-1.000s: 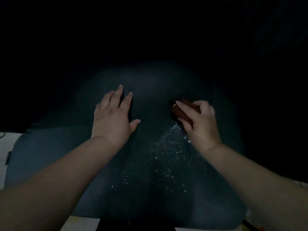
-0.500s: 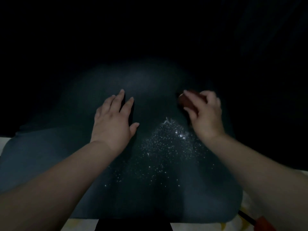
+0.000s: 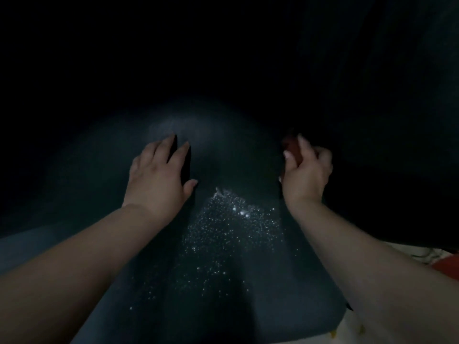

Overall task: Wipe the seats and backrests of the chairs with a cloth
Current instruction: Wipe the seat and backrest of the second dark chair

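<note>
Fingers of right hand (image 3: 306, 175) pinch a dark reddish cloth (image 3: 291, 148) against the right side of the dim chair seat (image 3: 223, 281). Left hand (image 3: 159, 177) lies flat, fingers spread, on the seat. Wet speckles (image 3: 231, 227) glint between the hands.

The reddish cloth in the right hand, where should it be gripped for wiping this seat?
Grip the bunched cloth across its top, coming from above as the right hand does now, thumb on the near side, fingers draped over. That leaves its underside against the dark seat. The left hand lies flat.
</note>
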`<state>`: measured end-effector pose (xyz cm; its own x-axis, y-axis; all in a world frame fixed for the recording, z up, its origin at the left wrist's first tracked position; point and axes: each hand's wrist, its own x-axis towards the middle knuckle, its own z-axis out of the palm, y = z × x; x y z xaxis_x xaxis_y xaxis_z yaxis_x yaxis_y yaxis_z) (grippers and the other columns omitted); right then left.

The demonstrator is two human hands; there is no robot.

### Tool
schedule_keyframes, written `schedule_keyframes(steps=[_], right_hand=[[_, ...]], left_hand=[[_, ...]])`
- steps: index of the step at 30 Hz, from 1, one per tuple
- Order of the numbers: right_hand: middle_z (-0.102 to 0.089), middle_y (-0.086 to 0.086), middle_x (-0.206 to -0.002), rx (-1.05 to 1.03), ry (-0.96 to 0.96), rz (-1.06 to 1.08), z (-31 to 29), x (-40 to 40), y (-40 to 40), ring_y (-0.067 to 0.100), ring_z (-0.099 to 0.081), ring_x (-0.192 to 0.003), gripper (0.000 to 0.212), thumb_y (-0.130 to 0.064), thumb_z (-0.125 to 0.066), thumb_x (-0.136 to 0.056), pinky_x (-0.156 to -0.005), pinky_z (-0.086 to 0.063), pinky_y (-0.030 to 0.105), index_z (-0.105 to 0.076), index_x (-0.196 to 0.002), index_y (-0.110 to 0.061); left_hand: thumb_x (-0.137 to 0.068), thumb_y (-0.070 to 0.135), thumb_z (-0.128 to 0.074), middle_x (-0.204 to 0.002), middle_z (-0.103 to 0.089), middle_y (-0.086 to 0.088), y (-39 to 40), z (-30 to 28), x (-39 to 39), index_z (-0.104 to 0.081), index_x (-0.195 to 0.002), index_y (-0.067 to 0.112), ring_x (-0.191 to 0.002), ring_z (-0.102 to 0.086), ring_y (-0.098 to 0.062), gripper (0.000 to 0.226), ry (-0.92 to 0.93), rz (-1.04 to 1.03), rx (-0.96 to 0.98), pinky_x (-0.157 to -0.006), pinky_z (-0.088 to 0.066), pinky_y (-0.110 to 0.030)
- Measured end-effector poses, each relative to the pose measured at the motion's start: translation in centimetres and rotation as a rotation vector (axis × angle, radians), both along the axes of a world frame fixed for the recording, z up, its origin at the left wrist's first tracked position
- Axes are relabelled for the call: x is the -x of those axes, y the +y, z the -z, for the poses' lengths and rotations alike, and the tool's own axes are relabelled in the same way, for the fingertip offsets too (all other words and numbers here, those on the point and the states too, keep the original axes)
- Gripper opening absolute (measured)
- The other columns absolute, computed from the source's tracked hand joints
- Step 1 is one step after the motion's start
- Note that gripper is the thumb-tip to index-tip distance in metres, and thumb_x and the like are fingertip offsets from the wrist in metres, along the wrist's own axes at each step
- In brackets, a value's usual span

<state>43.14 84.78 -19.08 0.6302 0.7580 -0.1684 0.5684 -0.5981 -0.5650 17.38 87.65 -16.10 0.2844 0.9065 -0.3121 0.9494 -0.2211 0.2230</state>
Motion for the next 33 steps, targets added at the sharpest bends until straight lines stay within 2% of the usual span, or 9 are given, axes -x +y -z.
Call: schedule_keyframes(steps=[2, 8, 12, 17, 22, 24, 26, 30, 33], right_hand=[[-0.034, 0.01, -0.144, 0.011, -0.019, 0.152, 0.3, 0.1, 0.8, 0.031, -0.038, -0.122, 0.045, -0.029, -0.057, -0.097, -0.089, -0.052, 0.052, -0.048, -0.141, -0.035], [-0.038, 0.009, -0.143, -0.041, -0.007, 0.152, 0.6, 1.8, -3.7, 0.029, -0.04, -0.125, 0.049, -0.028, -0.058, -0.096, -0.095, -0.048, 0.053, -0.045, -0.144, -0.031], [-0.041, 0.016, -0.147, 0.146, -0.037, 0.394, 0.4, -0.4, 1.9, 0.035, -0.041, -0.13, 0.047, -0.035, -0.051, -0.099, -0.107, -0.036, 0.042, -0.044, -0.145, -0.026], [-0.041, 0.005, -0.144, -0.073, -0.019, -0.167, -0.5, 1.3, -2.3, 0.023, -0.037, -0.13, 0.049, -0.019, -0.06, -0.096, -0.106, -0.041, 0.046, -0.048, -0.142, -0.03], [-0.036, 0.006, -0.148, -0.052, 0.107, 0.134, 0.4, -1.0, -2.9, 0.028, -0.044, -0.127, 0.048, -0.023, -0.058, -0.097, -0.075, -0.06, 0.042, -0.047, -0.141, -0.036], [-0.035, 0.006, -0.15, -0.04, 0.122, 0.18, 0.7, -1.0, -1.2, 0.029, -0.042, -0.129, 0.045, -0.027, -0.057, -0.098, -0.085, -0.056, 0.048, -0.048, -0.141, -0.035], [-0.038, 0.005, -0.146, -0.097, 0.085, 0.034, 0.3, -0.1, -1.2, 0.025, -0.039, -0.129, 0.045, -0.021, -0.059, -0.096, -0.096, -0.05, 0.049, -0.051, -0.139, -0.033], [-0.048, 0.005, -0.136, -0.082, -0.072, -0.288, -0.6, 0.5, -6.4, 0.021, -0.04, -0.123, 0.052, -0.01, -0.066, -0.09, -0.108, -0.034, 0.034, -0.054, -0.137, -0.029], [-0.046, 0.009, -0.137, -0.042, -0.055, -0.108, -0.4, -0.1, -10.2, 0.032, -0.044, -0.123, 0.051, -0.007, -0.063, -0.092, -0.106, -0.038, 0.036, -0.053, -0.138, -0.027]], left_hand=[[-0.085, 0.048, -0.061, -0.156, -0.023, -0.01, 0.4, 0.2, -0.2, -0.032, -0.149, 0.018, -0.139, -0.021, -0.033, 0.076, 0.004, -0.001, -0.005, -0.11, -0.025, -0.05], [-0.087, 0.05, -0.056, -0.159, -0.016, -0.007, 0.7, 0.5, -0.8, -0.027, -0.15, 0.022, -0.142, -0.016, -0.031, 0.075, 0.004, -0.021, 0.0, -0.113, -0.02, -0.049], [-0.086, 0.052, -0.055, -0.159, -0.016, -0.006, 0.7, 0.7, -0.6, -0.027, -0.15, 0.022, -0.142, -0.016, -0.03, 0.076, 0.001, -0.015, 0.002, -0.112, -0.02, -0.049], [-0.085, 0.049, -0.059, -0.159, -0.02, -0.008, 0.6, 0.9, -0.6, -0.031, -0.149, 0.02, -0.141, -0.02, -0.032, 0.075, -0.019, -0.02, -0.003, -0.111, -0.022, -0.051], [-0.086, 0.053, -0.054, -0.159, -0.017, -0.007, 0.9, 0.6, -0.3, -0.027, -0.15, 0.022, -0.142, -0.017, -0.031, 0.077, -0.01, 0.002, 0.012, -0.112, -0.02, -0.049], [-0.086, 0.053, -0.054, -0.159, -0.016, -0.007, 1.0, 0.6, 0.0, -0.027, -0.15, 0.022, -0.142, -0.016, -0.03, 0.076, -0.014, 0.017, 0.016, -0.112, -0.02, -0.048], [-0.087, 0.051, -0.056, -0.159, -0.016, -0.006, 0.9, 0.6, 0.2, -0.027, -0.15, 0.022, -0.142, -0.015, -0.03, 0.075, -0.022, 0.028, 0.017, -0.112, -0.02, -0.047], [-0.088, 0.047, -0.058, -0.159, -0.017, -0.007, 0.2, 0.5, 0.4, -0.03, -0.149, 0.021, -0.142, -0.016, -0.029, 0.072, -0.046, 0.039, 0.016, -0.112, -0.02, -0.047], [-0.089, 0.044, -0.058, -0.158, -0.019, -0.007, -0.8, 0.3, 1.1, -0.031, -0.149, 0.022, -0.142, -0.017, -0.029, 0.07, -0.05, 0.058, 0.017, -0.112, -0.022, -0.048]])
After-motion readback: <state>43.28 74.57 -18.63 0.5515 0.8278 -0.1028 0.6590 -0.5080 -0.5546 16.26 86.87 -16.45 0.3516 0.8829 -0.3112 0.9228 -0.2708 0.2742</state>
